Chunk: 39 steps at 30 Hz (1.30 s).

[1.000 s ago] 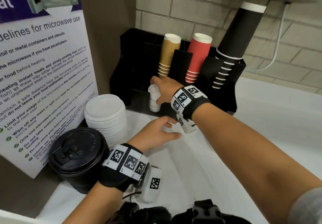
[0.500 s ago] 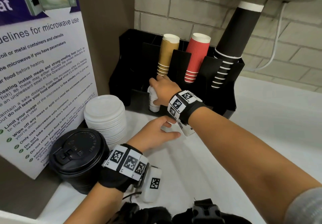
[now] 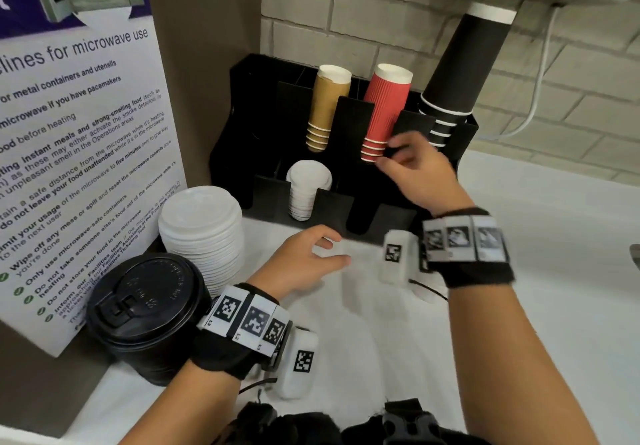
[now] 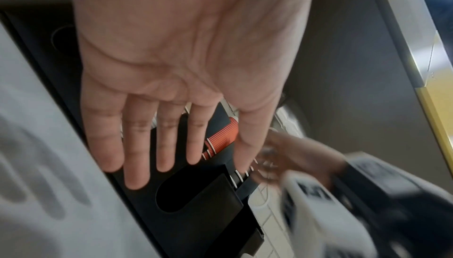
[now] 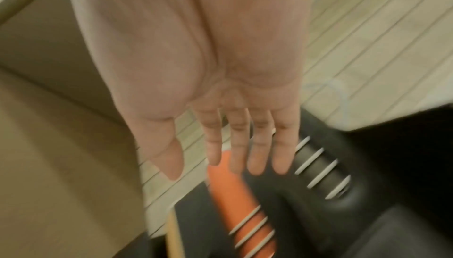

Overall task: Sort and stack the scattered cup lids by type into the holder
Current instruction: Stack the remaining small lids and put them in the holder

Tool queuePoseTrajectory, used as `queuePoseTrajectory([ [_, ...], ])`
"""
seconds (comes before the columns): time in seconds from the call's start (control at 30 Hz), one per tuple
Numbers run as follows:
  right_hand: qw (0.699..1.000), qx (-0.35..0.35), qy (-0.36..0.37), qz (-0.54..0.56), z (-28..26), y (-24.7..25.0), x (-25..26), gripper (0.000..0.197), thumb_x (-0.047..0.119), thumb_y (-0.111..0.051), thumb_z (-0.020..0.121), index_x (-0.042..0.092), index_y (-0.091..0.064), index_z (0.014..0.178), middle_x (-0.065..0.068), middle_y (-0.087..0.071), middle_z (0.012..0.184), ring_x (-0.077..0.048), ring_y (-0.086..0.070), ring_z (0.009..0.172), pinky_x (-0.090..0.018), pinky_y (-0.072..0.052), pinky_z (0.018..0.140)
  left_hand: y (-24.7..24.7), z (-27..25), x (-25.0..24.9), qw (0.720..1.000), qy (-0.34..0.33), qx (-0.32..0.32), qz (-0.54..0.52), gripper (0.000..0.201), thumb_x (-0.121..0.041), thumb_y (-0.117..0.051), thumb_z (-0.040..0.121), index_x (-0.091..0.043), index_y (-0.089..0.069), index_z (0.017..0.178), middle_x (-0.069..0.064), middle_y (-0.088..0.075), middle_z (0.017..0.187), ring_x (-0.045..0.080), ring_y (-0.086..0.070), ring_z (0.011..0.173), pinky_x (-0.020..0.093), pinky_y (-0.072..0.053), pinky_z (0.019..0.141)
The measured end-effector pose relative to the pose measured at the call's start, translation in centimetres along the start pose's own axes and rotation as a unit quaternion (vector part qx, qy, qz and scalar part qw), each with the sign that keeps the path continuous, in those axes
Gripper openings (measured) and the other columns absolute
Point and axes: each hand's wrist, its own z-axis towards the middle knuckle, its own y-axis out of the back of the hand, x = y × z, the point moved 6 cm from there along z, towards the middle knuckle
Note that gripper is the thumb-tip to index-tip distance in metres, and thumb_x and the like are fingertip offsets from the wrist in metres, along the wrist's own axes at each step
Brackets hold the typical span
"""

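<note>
A stack of small white lids [image 3: 306, 190] stands in a front slot of the black holder [image 3: 363, 209]. A stack of larger white lids [image 3: 202, 230] sits on the counter to its left, and a stack of black lids [image 3: 147, 309] stands nearer me. My right hand [image 3: 398, 160] is raised in front of the red cups [image 3: 382, 112], fingers straight and empty, as the right wrist view [image 5: 220, 161] confirms. My left hand [image 3: 322, 254] hovers flat over the counter before the holder, empty, its fingers spread in the left wrist view [image 4: 147, 155].
Tan cups [image 3: 327, 105] and a tall black cup stack [image 3: 457, 74] fill the holder's back slots. A microwave notice [image 3: 76, 154] stands at the left against a brown panel. A brick wall with a white cable [image 3: 533, 98] runs behind. White counter [image 3: 536, 254] spreads right.
My right hand let go of the small white lids, which now stand in the holder slot, and moved right and up toward the red cups. My left hand stayed put.
</note>
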Motion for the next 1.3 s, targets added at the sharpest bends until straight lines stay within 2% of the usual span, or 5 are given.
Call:
queuePoseTrajectory([
  [0.23,0.97,0.052,-0.208,-0.118,-7.8,4.5,-9.2,0.056,0.039,-0.075,0.078,0.02,-0.049,0.124,-0.007,-0.051,0.117,-0.023,-0.052,0.095,-0.026,-0.039,0.068,-0.3,0.2,0.1,1.0,-0.003,-0.018,0.003,0.026,-0.036,-0.072,0.084,-0.033,-0.06,0.107,-0.015,-0.058,0.108,0.008,-0.058,0.094,0.024,-0.044,0.078],
  [0.6,0.942,0.113,-0.281,-0.147,-9.0,1.8,-11.4,0.073,0.036,-0.08,0.072,0.02,-0.035,0.127,-0.006,-0.047,0.104,-0.026,-0.049,0.092,-0.032,-0.038,0.073,-0.5,0.2,-0.1,1.0,-0.004,-0.013,0.007,0.024,-0.038,-0.072,0.084,-0.035,-0.06,0.104,-0.014,-0.059,0.109,0.01,-0.059,0.095,0.023,-0.045,0.072],
  [0.83,0.952,0.073,-0.257,-0.149,-8.8,2.9,-10.5,0.075,0.031,-0.078,0.074,0.022,-0.026,0.127,-0.012,-0.051,0.101,-0.033,-0.054,0.094,-0.043,-0.048,0.082,-0.4,0.0,-0.1,1.0,-0.014,-0.013,0.005,0.025,-0.038,-0.071,0.085,-0.035,-0.059,0.107,-0.015,-0.058,0.111,0.009,-0.06,0.095,0.021,-0.044,0.071],
  [1.0,0.984,0.05,-0.163,-0.042,-7.9,3.5,-6.5,0.072,0.037,-0.081,0.068,0.028,-0.033,0.122,0.003,-0.051,0.097,-0.018,-0.052,0.088,-0.022,-0.038,0.061,-0.5,-0.6,-1.8,0.997,-0.074,-0.011,-0.028,0.041,-0.042,-0.076,0.078,-0.05,-0.052,0.11,-0.019,-0.058,0.12,0.0,-0.061,0.098,0.017,-0.047,0.078],
  [1.3,0.952,0.204,-0.09,0.211,-7.8,-3.4,0.5,0.065,0.049,-0.072,0.068,0.027,-0.053,0.126,0.002,-0.067,0.114,-0.012,-0.065,0.104,-0.039,-0.053,0.093,-0.4,-1.6,-4.2,0.964,-0.181,-0.023,-0.195,0.089,-0.034,-0.078,0.07,-0.028,-0.034,0.147,-0.006,-0.052,0.14,0.014,-0.059,0.121,0.036,-0.048,0.103],
])
